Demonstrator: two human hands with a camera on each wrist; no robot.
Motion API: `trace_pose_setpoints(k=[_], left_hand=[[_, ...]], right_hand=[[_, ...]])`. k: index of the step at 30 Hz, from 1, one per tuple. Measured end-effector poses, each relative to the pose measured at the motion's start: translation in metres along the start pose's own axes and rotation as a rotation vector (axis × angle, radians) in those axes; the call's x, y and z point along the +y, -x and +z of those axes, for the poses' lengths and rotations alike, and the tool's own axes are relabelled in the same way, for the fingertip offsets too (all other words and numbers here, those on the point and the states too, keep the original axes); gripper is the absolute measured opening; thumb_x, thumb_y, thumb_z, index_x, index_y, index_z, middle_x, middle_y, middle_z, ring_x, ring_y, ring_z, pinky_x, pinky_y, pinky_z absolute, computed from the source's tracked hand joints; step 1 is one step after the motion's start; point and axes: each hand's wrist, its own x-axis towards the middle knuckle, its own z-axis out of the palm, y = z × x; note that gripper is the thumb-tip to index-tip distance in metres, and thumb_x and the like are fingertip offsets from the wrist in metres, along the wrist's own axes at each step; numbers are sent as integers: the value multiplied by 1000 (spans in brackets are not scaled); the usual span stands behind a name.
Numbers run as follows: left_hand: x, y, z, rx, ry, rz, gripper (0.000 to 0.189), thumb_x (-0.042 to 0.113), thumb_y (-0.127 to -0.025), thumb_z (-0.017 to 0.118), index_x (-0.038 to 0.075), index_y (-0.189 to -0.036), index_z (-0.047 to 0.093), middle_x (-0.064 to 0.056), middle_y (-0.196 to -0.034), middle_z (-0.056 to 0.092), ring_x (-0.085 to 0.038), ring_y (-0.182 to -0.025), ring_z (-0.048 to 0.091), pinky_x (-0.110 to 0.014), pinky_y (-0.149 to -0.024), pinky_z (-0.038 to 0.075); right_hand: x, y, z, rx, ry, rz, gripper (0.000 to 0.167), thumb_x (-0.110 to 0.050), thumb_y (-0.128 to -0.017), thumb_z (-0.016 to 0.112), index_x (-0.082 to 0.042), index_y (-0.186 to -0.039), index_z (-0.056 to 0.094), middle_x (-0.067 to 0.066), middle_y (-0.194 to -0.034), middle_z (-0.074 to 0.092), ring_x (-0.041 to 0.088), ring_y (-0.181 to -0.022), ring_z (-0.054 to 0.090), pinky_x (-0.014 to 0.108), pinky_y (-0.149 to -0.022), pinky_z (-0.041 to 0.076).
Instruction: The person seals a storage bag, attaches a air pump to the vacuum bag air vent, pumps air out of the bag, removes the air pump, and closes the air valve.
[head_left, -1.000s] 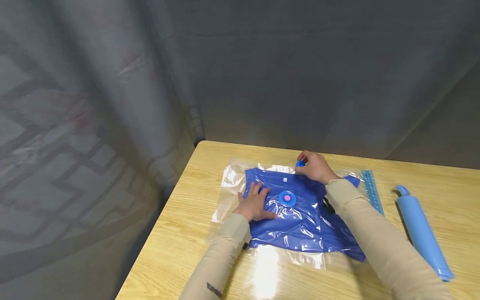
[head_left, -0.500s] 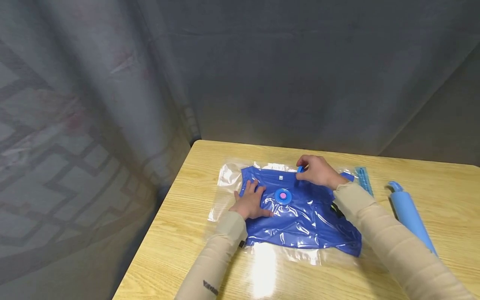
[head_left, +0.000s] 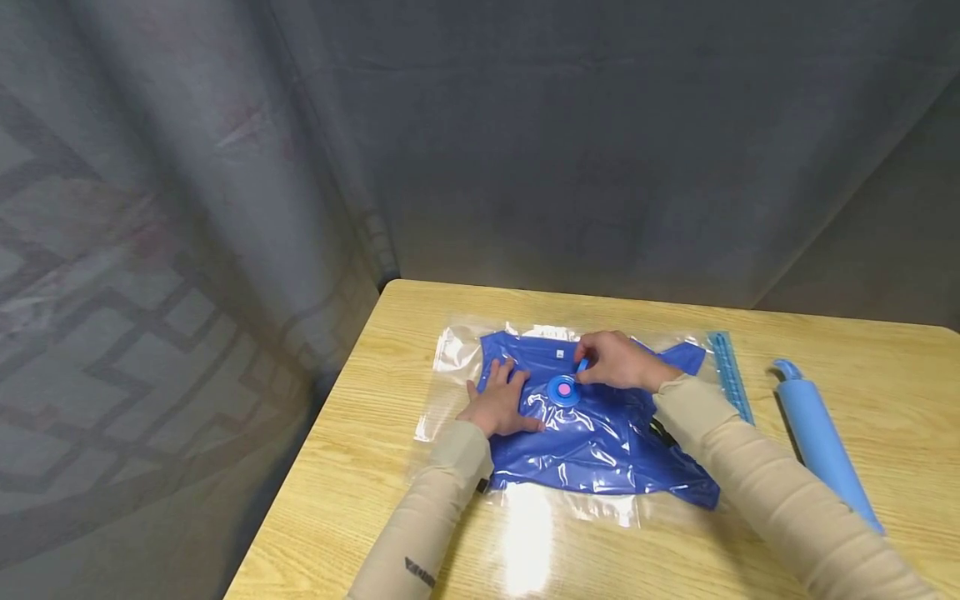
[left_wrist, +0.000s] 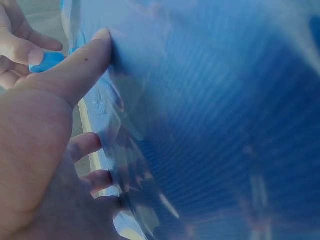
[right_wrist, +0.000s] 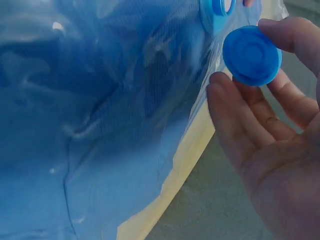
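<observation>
A clear vacuum storage bag [head_left: 457, 392] with a folded blue garment [head_left: 577, 462] inside lies flat on the table. Near its middle sits a round blue valve [head_left: 563, 391] with a pink centre, uncovered. My left hand [head_left: 498, 406] rests on the bag left of the valve, fingers spread. My right hand [head_left: 618, 361] pinches a round blue valve cap [right_wrist: 252, 55] between thumb and fingers. The cap is held tilted just above the valve, to its upper right, and appears apart from it. In the left wrist view, the cap [left_wrist: 47, 61] shows beyond my left thumb.
A light blue hand pump [head_left: 825, 446] lies on the table [head_left: 360, 433] to the right of the bag. The bag's blue zip strip [head_left: 729, 375] runs along its right end. Grey curtains [head_left: 570, 150] hang behind and left of the table.
My right hand has brought the cap from the bag's far edge toward me and left, close to the valve. My left hand stays on the bag. The head view has shifted slightly.
</observation>
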Motion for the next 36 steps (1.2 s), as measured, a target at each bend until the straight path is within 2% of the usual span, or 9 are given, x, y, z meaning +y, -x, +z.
trace_pose_setpoints(k=[9,16,23,28,36], left_hand=[[0,-1,-1,4,-23,0,97,60,-74,74,21,-152,30,-8,-163,11,-31,-152,1,-71,-111,14],[2,-1,-1,1,-24,-5,97,60,-74,73,21,-152,30,-8,-163,11,-31,-151,1,-71,-111,14],[3,1,-2,0,-16,0,97,58,-74,75,20,-151,31,-9,-163,11,-32,-151,2,-72,-110,14],[2,0,-1,-4,-16,-4,97,59,-74,74,21,-152,30,-9,-163,10,-31,-151,1,-71,-111,12],[2,-1,-1,-8,-17,-6,97,60,-74,73,21,-152,30,-8,-164,10,-30,-152,-1,-72,-111,12]], right_hand=[[-9,-5,8,-35,-48,-78,20,-15,-73,81,-7,-81,65,0,-76,65,11,-70,57,27,-67,48],[-10,-4,13,-46,-43,-107,21,-13,-74,81,-5,-84,65,1,-78,66,11,-71,55,27,-69,47],[-8,-1,15,-95,25,-81,23,-13,-77,78,-3,-94,66,6,-84,66,15,-75,56,32,-71,48],[-7,0,17,-101,12,-72,27,-13,-77,78,-1,-98,66,7,-89,69,18,-81,62,36,-77,53],[-9,-1,20,-104,-17,-68,31,-12,-75,78,3,-100,67,11,-91,70,20,-82,64,36,-78,54]])
